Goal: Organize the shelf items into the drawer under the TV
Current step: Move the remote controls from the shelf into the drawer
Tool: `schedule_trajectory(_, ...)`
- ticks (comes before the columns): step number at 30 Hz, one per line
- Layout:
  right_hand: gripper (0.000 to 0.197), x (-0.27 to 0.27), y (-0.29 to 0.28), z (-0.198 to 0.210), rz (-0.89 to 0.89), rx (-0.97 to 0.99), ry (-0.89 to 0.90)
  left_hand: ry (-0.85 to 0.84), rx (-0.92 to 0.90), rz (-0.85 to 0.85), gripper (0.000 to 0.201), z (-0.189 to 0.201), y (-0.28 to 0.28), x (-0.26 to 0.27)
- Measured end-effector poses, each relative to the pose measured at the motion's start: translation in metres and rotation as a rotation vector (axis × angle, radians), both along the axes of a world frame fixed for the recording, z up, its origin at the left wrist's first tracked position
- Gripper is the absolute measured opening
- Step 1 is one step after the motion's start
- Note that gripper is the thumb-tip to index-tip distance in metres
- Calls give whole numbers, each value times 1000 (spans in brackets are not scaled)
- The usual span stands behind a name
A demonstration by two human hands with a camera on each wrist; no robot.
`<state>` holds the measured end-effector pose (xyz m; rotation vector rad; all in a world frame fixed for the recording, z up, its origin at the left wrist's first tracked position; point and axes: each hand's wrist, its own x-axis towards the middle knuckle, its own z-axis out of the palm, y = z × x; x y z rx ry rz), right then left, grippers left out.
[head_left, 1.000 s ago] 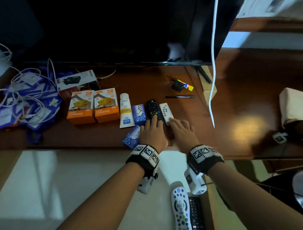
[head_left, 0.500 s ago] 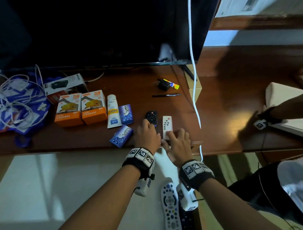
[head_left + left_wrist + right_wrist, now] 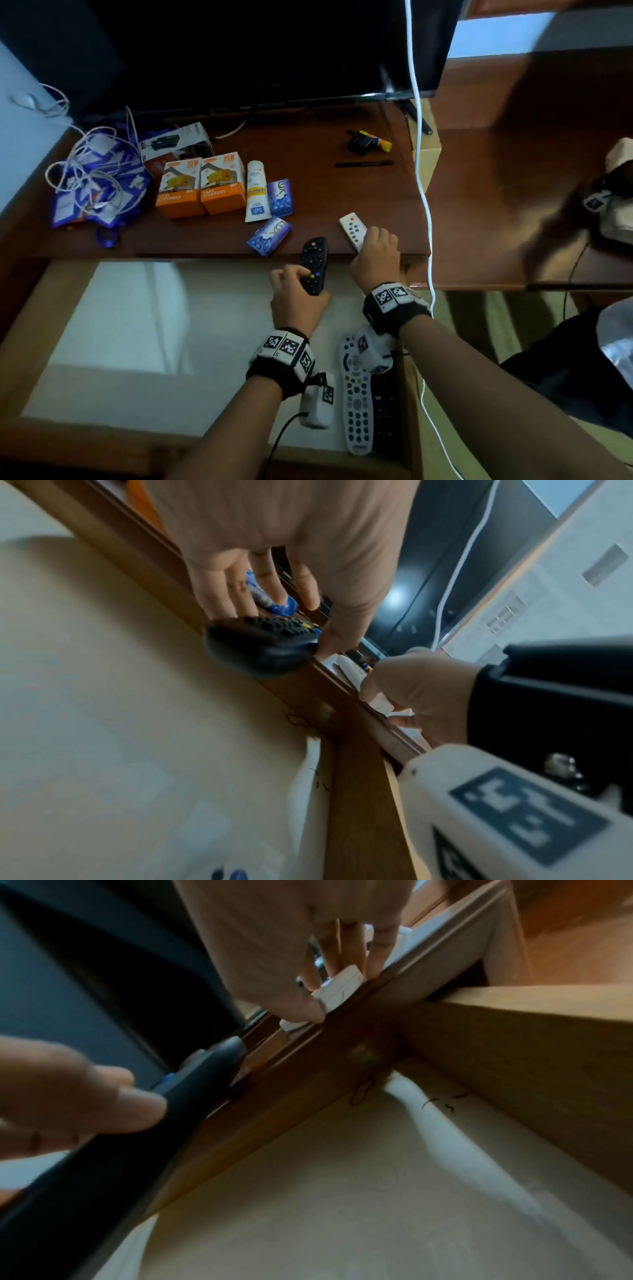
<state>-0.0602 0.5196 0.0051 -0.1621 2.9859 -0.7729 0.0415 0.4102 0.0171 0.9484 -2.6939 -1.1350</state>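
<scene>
My left hand (image 3: 296, 291) grips a black remote (image 3: 313, 265) by its near end, holding it over the shelf's front edge above the open drawer (image 3: 120, 342). In the left wrist view the black remote (image 3: 263, 645) sits between thumb and fingers. My right hand (image 3: 375, 255) pinches a small white remote (image 3: 352, 228) at the shelf edge; the right wrist view shows the white remote (image 3: 337, 988) between fingers and thumb. A white remote (image 3: 356, 397) and a dark one lie in the drawer's right side.
On the wooden shelf (image 3: 325, 192) lie two orange charger boxes (image 3: 200, 186), a white tube (image 3: 256, 192), two purple soap packets (image 3: 270, 234), a pen (image 3: 363, 163), a tangle of white cables (image 3: 89, 174). A TV (image 3: 257, 48) stands behind; a white cable (image 3: 423, 171) hangs down.
Both hands have drawn back toward the drawer. The left hand now holds the black remote partly off the shelf edge; the right hand has closed round the white remote and slid it rightward.
</scene>
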Motion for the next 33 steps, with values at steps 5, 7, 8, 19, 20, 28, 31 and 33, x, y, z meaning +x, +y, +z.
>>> schedule_trajectory(5,72,38,36,2,-153,-314,-154,-28,95,172,45,-5,19,47)
schedule_trajectory(7,79,67,55,-6,-280,-496,-262,-51,111,209,45,-10,24,64)
schedule_trajectory(8,78,83,62,-13,-325,-555,-331,-63,123,226,45,-13,24,72)
schedule_trajectory(19,67,167,34,-53,-193,-584,-821,-317,86,189,36,-48,12,113)
schedule_trajectory(20,68,169,29,-55,-160,-534,-806,-347,72,162,37,-51,9,114)
schedule_trajectory(28,68,187,-19,-62,169,-45,-856,-489,16,36,45,-64,-16,123)
schedule_trajectory(31,77,191,-31,-67,245,92,-900,-535,7,-22,53,-66,-26,122)
schedule_trajectory(33,92,192,-36,-70,291,159,-894,-585,10,-66,61,-67,-32,122)
